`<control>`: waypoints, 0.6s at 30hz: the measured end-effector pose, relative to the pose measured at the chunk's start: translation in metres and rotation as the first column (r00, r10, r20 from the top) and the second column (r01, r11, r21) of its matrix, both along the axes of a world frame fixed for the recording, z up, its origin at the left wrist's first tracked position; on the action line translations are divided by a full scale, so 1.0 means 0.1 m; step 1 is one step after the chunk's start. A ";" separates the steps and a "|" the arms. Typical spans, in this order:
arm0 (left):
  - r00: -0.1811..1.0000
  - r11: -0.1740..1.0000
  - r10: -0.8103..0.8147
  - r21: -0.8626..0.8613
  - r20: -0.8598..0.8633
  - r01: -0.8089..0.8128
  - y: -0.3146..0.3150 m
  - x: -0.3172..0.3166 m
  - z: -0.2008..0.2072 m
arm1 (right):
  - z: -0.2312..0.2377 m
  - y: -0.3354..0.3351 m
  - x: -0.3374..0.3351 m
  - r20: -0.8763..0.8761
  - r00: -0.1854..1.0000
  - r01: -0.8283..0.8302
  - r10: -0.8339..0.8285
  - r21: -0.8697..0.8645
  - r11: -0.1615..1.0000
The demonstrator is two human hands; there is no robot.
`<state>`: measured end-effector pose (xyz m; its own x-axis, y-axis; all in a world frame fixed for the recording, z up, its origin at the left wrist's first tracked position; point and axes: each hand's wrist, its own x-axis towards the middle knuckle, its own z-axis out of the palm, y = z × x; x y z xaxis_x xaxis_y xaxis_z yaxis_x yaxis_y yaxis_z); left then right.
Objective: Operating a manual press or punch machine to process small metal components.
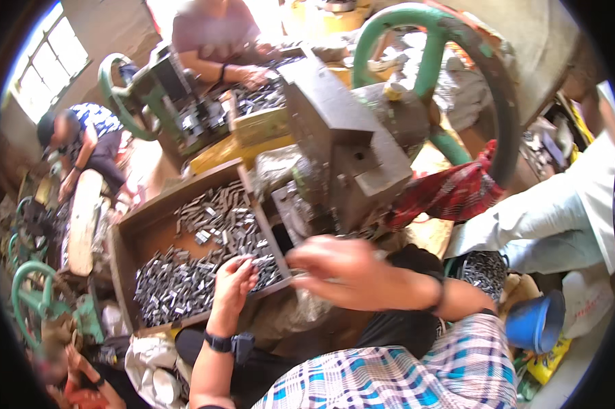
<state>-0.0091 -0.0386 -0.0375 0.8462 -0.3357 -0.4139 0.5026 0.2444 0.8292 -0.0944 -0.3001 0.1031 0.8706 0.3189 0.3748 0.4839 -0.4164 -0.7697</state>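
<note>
Above the near edge of the wooden tray [178,195], close to its near right corner, the left hand [234,281] is turned palm inward with its fingers curled and the thumb drawn close to them. Something small and bright shows at the fingertips, but I cannot tell whether it is gripped or lies among the metal pieces [178,286] behind. Those pieces, short and loose, cover most of the tray floor and heap up along the near edge, leaving a bare patch toward the far left corner; the near heap probably suits a short reach, and the raised walls likely keep them from spilling.

Just beyond the right edge, by the same corner, the right hand [341,268] points its fingers back at the tray. It is blurred, narrow rather than spread, and I cannot tell whether it holds anything. The tray sits beside the heavy metal press [328,102] with its green flywheel [427,65], so both hands can presumably work between the two without stretching. A red checked cloth [447,194] hangs below the wheel, and a blue bucket [525,324] stands off to the right.
</note>
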 end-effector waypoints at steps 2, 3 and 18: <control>1.000 1.000 -0.019 0.025 0.019 0.018 -0.07 0.02 0.09 | 0.36 -0.44 -0.46 0.228 0.934 0.310 -0.276 -0.125 0.943; 0.998 0.999 -0.034 0.022 0.045 0.033 -0.11 0.02 0.13 | 0.51 -0.73 -0.63 0.346 0.885 0.393 -0.311 -0.198 0.898; 0.982 0.985 -0.058 0.168 0.182 0.027 -1.00 0.52 -0.16 | -0.24 -1.62 -0.37 0.073 0.548 0.649 -0.833 0.592 0.478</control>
